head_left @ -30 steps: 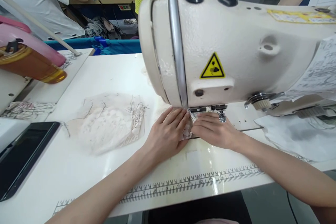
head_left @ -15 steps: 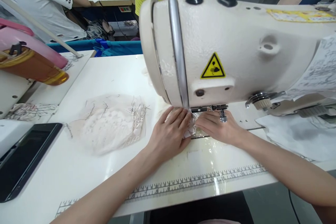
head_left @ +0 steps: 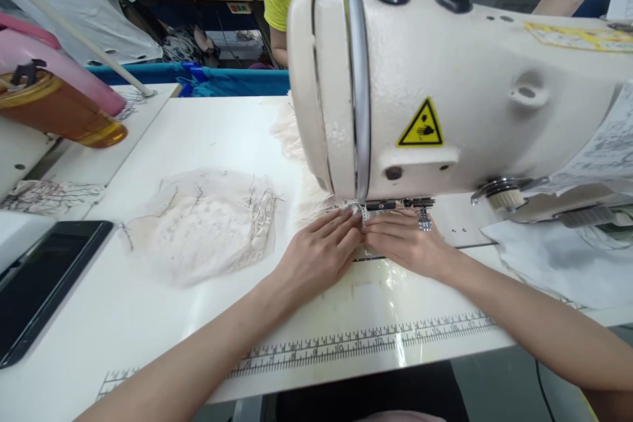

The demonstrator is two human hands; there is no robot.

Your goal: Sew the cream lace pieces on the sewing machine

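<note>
My left hand [head_left: 321,247] bears down on a pale lace fabric [head_left: 312,201] in front of the sewing machine [head_left: 445,92], its fingers held together at the cloth. From the other side, my right hand [head_left: 405,241] has its fingers pressed together on the same fabric, the tips almost meeting my left hand beneath the presser foot area. Most of the cloth between them is covered, and both thumbs are hidden. Past my left hand, the fabric spreads out left of and behind the machine head. A separate sheer lace piece [head_left: 202,231] with loose dark threads lies to the left.
A black phone [head_left: 52,283] lies at the left edge, below an amber cup [head_left: 64,112] and a pink bottle [head_left: 74,72]. White cloth [head_left: 568,257] lies at right. A printed ruler [head_left: 366,343] runs along the table's front. Two people sit beyond the table.
My left hand's fingers have drawn closer together, and my right fingers have straightened toward them. More lace shows left of the machine head. The view has shifted slightly.
</note>
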